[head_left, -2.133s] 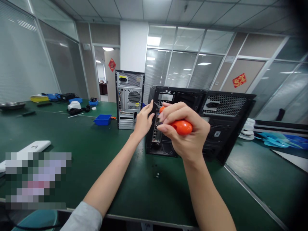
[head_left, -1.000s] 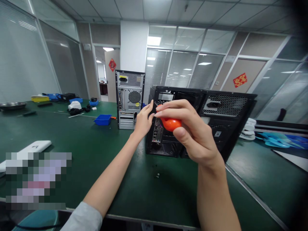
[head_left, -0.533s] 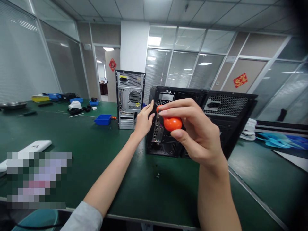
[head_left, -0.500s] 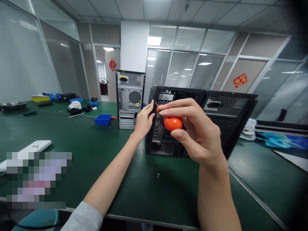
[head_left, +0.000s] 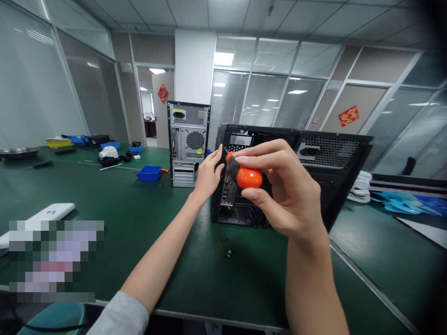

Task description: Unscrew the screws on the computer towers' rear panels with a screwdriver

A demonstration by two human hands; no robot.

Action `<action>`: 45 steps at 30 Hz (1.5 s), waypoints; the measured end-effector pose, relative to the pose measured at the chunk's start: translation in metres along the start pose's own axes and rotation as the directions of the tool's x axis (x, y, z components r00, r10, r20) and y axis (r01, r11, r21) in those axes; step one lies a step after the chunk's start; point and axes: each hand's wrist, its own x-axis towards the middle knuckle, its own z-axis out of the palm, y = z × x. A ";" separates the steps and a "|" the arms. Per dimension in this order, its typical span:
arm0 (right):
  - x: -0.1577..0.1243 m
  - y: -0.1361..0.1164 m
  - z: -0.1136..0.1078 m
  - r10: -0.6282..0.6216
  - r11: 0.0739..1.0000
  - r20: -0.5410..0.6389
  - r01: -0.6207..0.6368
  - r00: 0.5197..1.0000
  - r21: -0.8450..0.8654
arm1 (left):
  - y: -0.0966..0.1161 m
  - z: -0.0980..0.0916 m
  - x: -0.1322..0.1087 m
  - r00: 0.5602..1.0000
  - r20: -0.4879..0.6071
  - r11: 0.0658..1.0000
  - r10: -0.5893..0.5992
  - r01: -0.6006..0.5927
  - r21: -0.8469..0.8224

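A black computer case [head_left: 335, 184] lies on its side on the green table, its rear panel facing me. My right hand [head_left: 293, 186] grips the orange and black handle of a screwdriver [head_left: 249, 177] between thumb and fingers. The shaft points away towards the upper left corner of the rear panel; whether its tip sits on a screw is hard to see. My left hand [head_left: 209, 173] rests against the case's left edge with fingers stretched out, the fingertips close to the screwdriver's shaft. A metal port panel [head_left: 227, 191] shows below the handle.
A second computer tower [head_left: 189, 144] stands upright behind my left hand. Left of it sits a blue tray [head_left: 149, 173]. A white device [head_left: 52, 213] lies at the left, near a blurred-out patch. Light blue items [head_left: 401, 203] lie at the right. Tiny white bits [head_left: 229, 253] are on the table [head_left: 195, 274].
The screwdriver handle has turned in my right hand, so that its black part now shows. The fingers have shifted slightly; my left hand and the case have stayed in place.
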 end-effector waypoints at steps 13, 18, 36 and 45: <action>-0.001 0.002 0.001 -0.021 0.999 -0.061 0.019 0.998 -0.046 | 0.004 -0.003 -0.002 0.999 -0.048 0.999 -0.013 0.012 -0.031; 0.000 0.001 0.002 -0.016 0.998 -0.095 0.011 0.995 -0.054 | 0.004 -0.004 -0.002 0.999 -0.049 0.999 -0.022 0.021 -0.031; 0.001 -0.002 0.004 -0.073 0.976 -0.193 0.030 0.978 -0.214 | -0.005 0.001 0.003 0.996 -0.089 0.999 0.031 -0.032 -0.009; 0.000 -0.004 0.005 -0.103 0.961 -0.194 0.047 0.976 -0.271 | -0.004 0.001 0.002 0.993 -0.108 0.999 0.051 -0.053 -0.011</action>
